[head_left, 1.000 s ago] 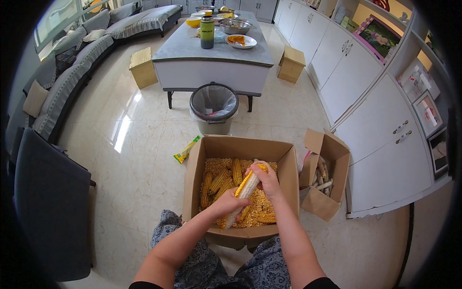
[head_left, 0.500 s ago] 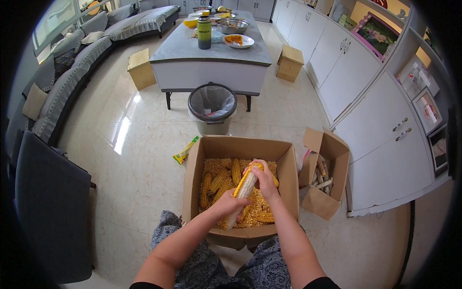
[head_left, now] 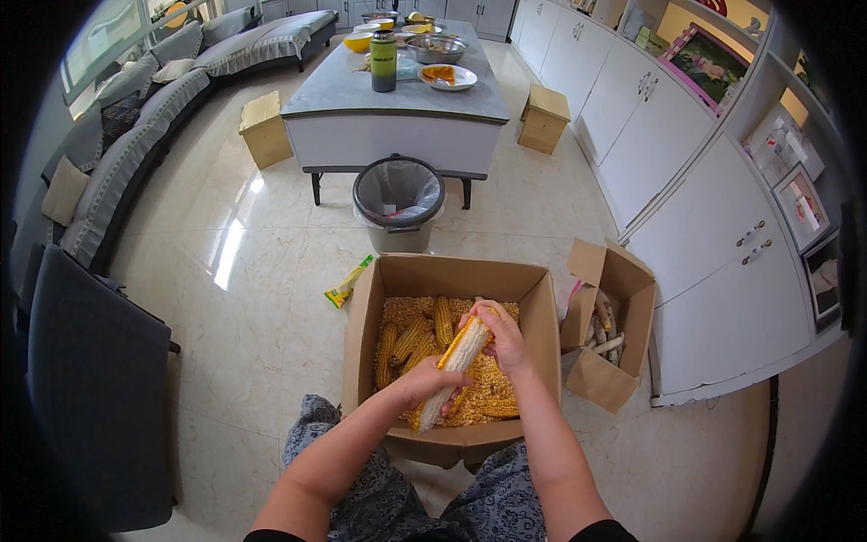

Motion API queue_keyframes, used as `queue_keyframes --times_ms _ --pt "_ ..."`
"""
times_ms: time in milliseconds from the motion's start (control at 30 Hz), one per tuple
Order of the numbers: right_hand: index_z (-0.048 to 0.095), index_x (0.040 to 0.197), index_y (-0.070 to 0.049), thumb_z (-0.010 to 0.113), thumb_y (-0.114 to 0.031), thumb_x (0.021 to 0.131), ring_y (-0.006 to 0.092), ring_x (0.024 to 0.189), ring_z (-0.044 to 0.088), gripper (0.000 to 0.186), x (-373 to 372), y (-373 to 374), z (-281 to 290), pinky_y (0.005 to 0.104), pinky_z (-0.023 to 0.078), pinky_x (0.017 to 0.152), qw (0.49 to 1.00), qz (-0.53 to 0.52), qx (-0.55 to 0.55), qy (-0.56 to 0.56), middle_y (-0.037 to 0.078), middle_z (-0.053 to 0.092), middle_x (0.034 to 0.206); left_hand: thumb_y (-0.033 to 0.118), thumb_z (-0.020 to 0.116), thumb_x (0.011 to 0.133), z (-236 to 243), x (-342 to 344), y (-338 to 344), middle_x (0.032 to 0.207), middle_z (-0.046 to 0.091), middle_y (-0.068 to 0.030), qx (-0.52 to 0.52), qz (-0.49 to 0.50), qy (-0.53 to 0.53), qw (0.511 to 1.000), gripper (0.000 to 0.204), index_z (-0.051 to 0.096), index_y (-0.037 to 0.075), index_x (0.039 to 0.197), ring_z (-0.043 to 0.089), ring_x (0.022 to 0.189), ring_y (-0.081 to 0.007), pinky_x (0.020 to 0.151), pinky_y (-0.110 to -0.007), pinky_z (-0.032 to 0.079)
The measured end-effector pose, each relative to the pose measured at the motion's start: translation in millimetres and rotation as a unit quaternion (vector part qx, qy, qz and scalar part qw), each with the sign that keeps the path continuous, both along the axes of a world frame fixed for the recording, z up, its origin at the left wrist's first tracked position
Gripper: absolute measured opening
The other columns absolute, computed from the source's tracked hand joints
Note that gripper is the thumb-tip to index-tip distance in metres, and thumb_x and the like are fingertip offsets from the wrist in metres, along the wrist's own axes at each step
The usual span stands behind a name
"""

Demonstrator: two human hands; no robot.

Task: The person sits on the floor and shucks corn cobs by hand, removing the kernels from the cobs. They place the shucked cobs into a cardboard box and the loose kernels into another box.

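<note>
A partly stripped corn cob (head_left: 465, 348), mostly white with rows of yellow kernels along its edges, is held at a slant over a cardboard box (head_left: 456, 271). My left hand (head_left: 428, 385) is closed round its lower part, and my right hand (head_left: 498, 336) grips the upper end, fingers curled over it. Beneath them lie loose yellow kernels (head_left: 497, 374) and several whole ears of corn (head_left: 410, 340), heaped mostly at the box's left side.
Right of the box, an open carton (head_left: 632, 289) holds pale bare cobs (head_left: 607, 341). A lined bin (head_left: 397, 235) and a green-yellow packet (head_left: 348, 282) lie beyond. Farther back are a table (head_left: 334, 117) with dishes, wooden stools (head_left: 542, 122), a sofa (head_left: 167, 135); a dark chair (head_left: 95, 388) stands left.
My right hand's fingers and thumb have shifted over the cob's top, now covering more of its yellow tip, and the cob has turned slightly. My left hand stays round the lower part.
</note>
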State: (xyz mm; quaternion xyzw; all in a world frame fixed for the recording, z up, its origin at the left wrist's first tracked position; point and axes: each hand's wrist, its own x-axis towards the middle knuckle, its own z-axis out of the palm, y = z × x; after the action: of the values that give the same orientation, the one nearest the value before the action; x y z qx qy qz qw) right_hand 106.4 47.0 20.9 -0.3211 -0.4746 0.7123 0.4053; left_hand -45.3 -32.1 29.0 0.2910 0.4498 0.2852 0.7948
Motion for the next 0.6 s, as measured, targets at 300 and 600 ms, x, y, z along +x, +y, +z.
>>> queue_keyframes --times_ms 300,600 --pt "0.049 0.100 -0.008 0.051 -0.029 0.089 0.0058 0.067 0.055 0.024 7 6 2 0.0168 0.038 0.045 0.999 -0.010 -0.031 -0.009 0.007 0.060 0.087 0.019 0.070 0.071 0 5 -1 0.067 0.056 -0.0040 0.163 0.051 0.208 0.963 0.042 0.050 0.000 0.103 0.054 0.049 -0.0099 0.044 -0.024 0.044" --pt "0.048 0.099 -0.004 0.056 -0.023 0.087 0.0113 0.073 0.056 0.023 -1 3 -24 0.0239 0.047 0.064 0.986 -0.072 0.104 -0.106 0.007 0.058 0.090 0.016 0.067 0.071 -8 8 -2 0.066 0.055 -0.0033 0.126 0.049 0.185 0.973 0.038 0.051 -0.001 0.101 0.052 0.046 -0.0102 0.042 -0.025 0.043"
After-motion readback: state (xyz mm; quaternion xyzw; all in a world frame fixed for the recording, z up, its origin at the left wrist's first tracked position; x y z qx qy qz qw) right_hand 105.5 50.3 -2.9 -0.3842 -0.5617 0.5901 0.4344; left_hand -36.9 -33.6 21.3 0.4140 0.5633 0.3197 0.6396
